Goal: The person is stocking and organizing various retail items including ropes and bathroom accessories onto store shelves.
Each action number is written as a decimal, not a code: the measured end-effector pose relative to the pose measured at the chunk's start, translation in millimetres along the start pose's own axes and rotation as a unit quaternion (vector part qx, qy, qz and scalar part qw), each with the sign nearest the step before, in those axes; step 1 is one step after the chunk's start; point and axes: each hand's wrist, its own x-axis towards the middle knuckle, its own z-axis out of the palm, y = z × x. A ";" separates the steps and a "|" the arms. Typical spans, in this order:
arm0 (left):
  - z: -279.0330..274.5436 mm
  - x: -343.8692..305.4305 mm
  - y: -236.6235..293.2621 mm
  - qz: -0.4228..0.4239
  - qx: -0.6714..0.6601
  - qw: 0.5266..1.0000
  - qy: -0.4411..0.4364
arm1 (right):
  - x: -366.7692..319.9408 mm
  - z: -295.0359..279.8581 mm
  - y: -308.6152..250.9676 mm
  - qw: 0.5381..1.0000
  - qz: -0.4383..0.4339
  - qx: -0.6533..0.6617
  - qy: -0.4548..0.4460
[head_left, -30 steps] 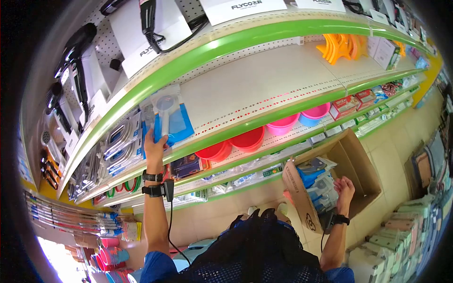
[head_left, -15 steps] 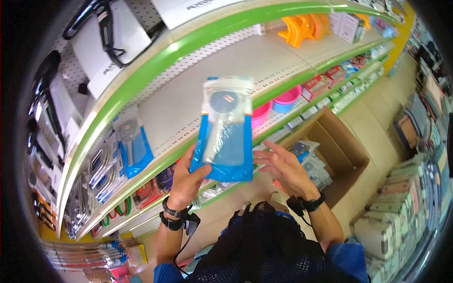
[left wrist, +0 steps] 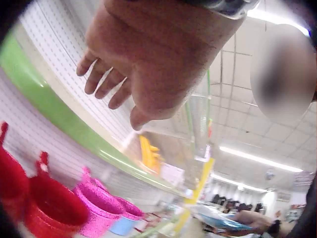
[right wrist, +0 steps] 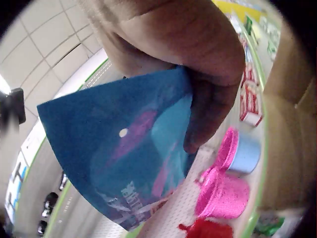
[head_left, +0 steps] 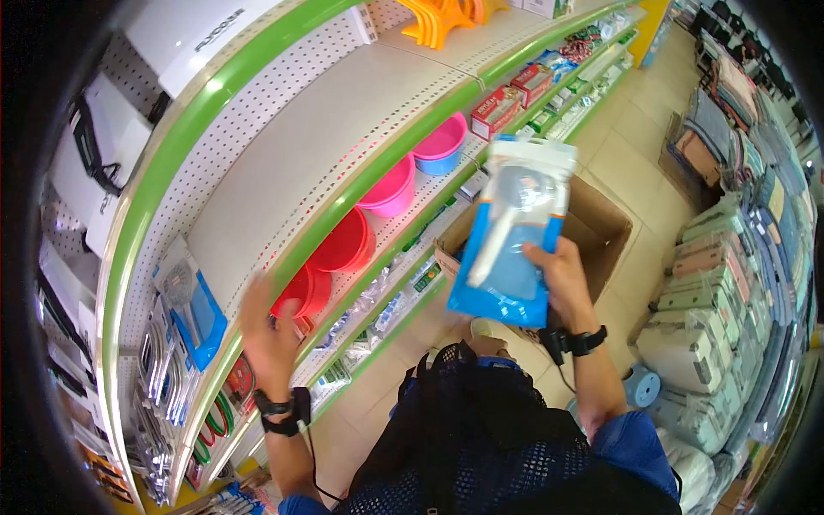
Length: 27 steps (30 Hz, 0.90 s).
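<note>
My right hand [head_left: 566, 279] pinches the edge of a blue and clear package [head_left: 515, 232] with a white-handled round-headed item inside, held above the cardboard box. The right wrist view shows the package's blue back [right wrist: 109, 144] under the curled fingers of the right hand [right wrist: 183, 44]. My left hand [head_left: 270, 343], blurred, is over the shelf edge with nothing in it; its fingers look extended in the left wrist view, where the hand [left wrist: 148, 59] shows its palm. Left of it, a similar blue package [head_left: 197, 318] lies on the shelf.
A cardboard box [head_left: 605, 215] stands on the floor behind the held package. Red tubs [head_left: 343, 245] and pink tubs [head_left: 389, 187] line the lower shelf. Wrapped stacks [head_left: 704, 343] stand at the right. Orange items [head_left: 438, 21] sit on the upper shelf.
The package has passed from my left hand to my right hand and moved right, over the box. My left hand has let go and moved left toward the shelf. The view has shifted right.
</note>
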 end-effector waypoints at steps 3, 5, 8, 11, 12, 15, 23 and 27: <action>-22.6 -20.8 -82.5 -0.128 0.140 0.981 0.048 | 6.7 -54.1 5.0 0.993 -0.043 -0.050 0.101; -36.4 -41.3 -133.6 -0.178 0.226 0.956 0.050 | 22.2 -93.4 28.5 0.985 -0.051 -0.080 0.143; -45.8 -66.0 -168.2 -0.200 0.253 0.947 0.014 | 50.6 -141.6 70.3 0.973 -0.014 -0.160 0.167; -46.7 -66.6 -157.9 -0.207 0.256 0.944 -0.018 | 77.4 -170.2 118.1 0.964 0.073 -0.199 0.158; -48.0 -61.9 -150.8 -0.208 0.263 0.941 -0.044 | 88.7 -174.6 129.8 0.966 0.117 -0.179 0.144; -48.1 -51.4 -135.5 -0.208 0.260 0.940 -0.078 | 115.2 -190.5 178.6 0.982 0.083 -0.137 0.098; -45.7 -58.1 -136.4 -0.238 0.183 0.949 0.100 | 153.6 -190.1 245.0 0.965 0.228 -0.119 0.050; -48.8 -57.0 -145.7 -0.262 0.192 0.938 0.124 | 160.5 -183.5 250.3 0.948 0.287 -0.120 0.061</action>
